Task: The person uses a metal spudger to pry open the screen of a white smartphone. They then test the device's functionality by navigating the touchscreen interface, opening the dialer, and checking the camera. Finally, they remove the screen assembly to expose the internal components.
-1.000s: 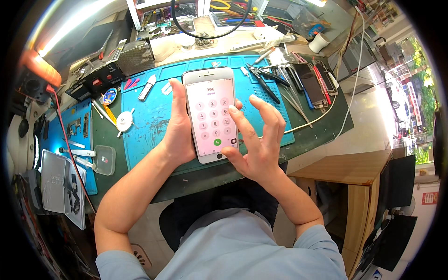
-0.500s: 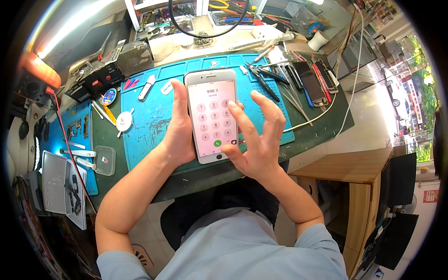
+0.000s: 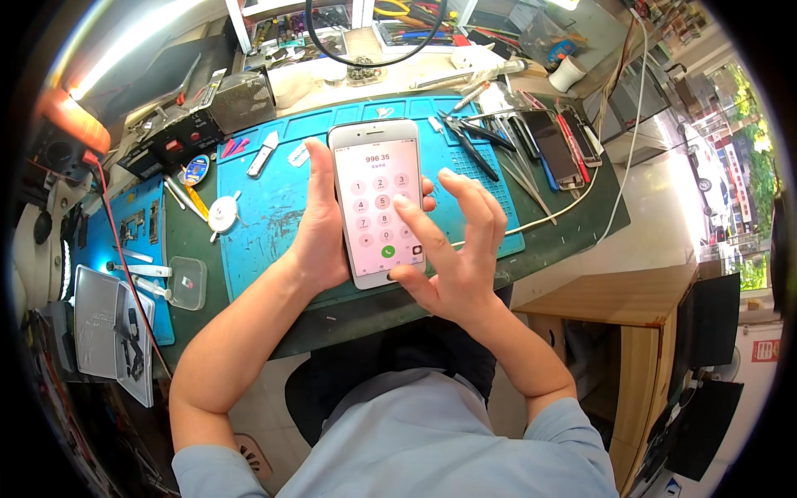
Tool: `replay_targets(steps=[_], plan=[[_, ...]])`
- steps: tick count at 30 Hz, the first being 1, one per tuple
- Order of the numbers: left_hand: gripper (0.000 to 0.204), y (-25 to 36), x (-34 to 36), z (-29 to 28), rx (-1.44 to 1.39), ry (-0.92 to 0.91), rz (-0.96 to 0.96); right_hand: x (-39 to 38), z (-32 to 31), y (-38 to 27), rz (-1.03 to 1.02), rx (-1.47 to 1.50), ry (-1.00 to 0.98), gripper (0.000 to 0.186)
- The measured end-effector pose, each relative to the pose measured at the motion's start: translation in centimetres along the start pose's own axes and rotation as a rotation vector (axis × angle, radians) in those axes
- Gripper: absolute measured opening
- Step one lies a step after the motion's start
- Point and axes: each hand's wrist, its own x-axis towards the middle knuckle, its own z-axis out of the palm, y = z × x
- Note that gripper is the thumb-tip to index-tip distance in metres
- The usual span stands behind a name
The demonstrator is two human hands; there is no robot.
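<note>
A white smartphone (image 3: 370, 241) with a lit pink dial pad is held up over the blue work mat (image 3: 274, 220). My left hand (image 3: 320, 228) is closed around it from the left, thumb along its edge and fingertips showing past the right side. My right hand (image 3: 461, 257) is in front of the phone's right side, holding nothing, its fingers apart. The index fingertip lies over the right column of keys; whether it touches the glass I cannot tell. The right thumb is by the phone's lower edge, next to the home button.
Right of the mat lie pliers (image 3: 471, 145), tweezers (image 3: 523, 183) and a dismantled phone (image 3: 552, 149). A utility knife (image 3: 264, 155) and a white round spool (image 3: 222, 214) are on the left. Farther left are a clear box (image 3: 188, 284) and an orange multimeter (image 3: 70, 137). A white cable (image 3: 573, 203) crosses the right side.
My right index fingertip has moved down and left over the dial pad, and one more digit shows on the screen. My left hand keeps its hold on the phone.
</note>
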Motion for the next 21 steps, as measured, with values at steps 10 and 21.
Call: replay_targets(steps=[10,21], plan=[[0.118,0.0,-0.1,0.4,0.007,0.018,-0.005,1.4,0.5,-0.2,-0.015,-0.022,-0.021,0.061],[0.113,0.2,0.0,0.1,-0.077,-0.023,0.0,-0.2,-0.5,-0.3,-0.065,0.068,-0.015,0.051]])
